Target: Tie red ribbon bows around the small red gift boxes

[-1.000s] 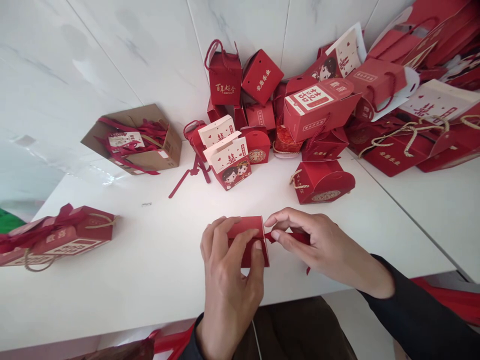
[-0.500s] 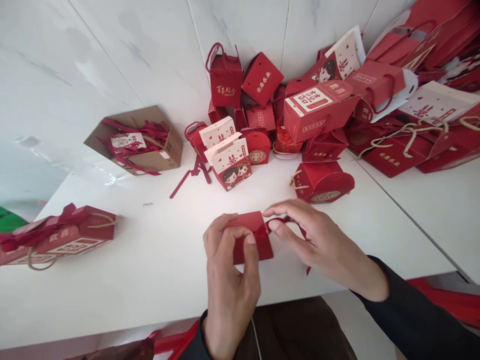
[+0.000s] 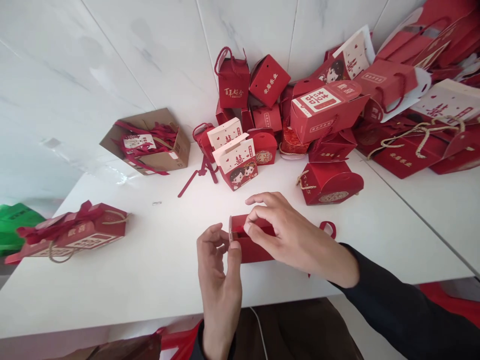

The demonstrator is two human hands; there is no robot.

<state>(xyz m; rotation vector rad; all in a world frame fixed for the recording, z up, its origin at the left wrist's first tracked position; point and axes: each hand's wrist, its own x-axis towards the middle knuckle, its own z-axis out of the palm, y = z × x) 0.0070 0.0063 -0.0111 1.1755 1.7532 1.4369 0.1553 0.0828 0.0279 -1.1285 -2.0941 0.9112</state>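
Note:
A small red gift box (image 3: 257, 250) lies on the white table before me, its top partly open and dark inside. My left hand (image 3: 219, 272) has its thumb and fingers about the box's left end, at the pale-edged end flap. Over the box's top reaches my right hand (image 3: 290, 232), index finger raised and the thumb close to a bent finger; whatever may be between them is hidden. A dark red ribbon (image 3: 329, 228) loops out beyond the right wrist. The right hand covers the box's right end.
Behind stand several red and white gift boxes (image 3: 238, 162), with more piled to the right. A cardboard box (image 3: 180, 150) of ribbons sits back left. Ribbon-tied red boxes (image 3: 86, 227) lie at the left, and a rope-handled red box (image 3: 330, 182) is just beyond my right hand.
My right hand has moved left from the ribbon to above the box. My left hand has shifted from the box's top to its left end. The ribbon loop now shows behind the right wrist.

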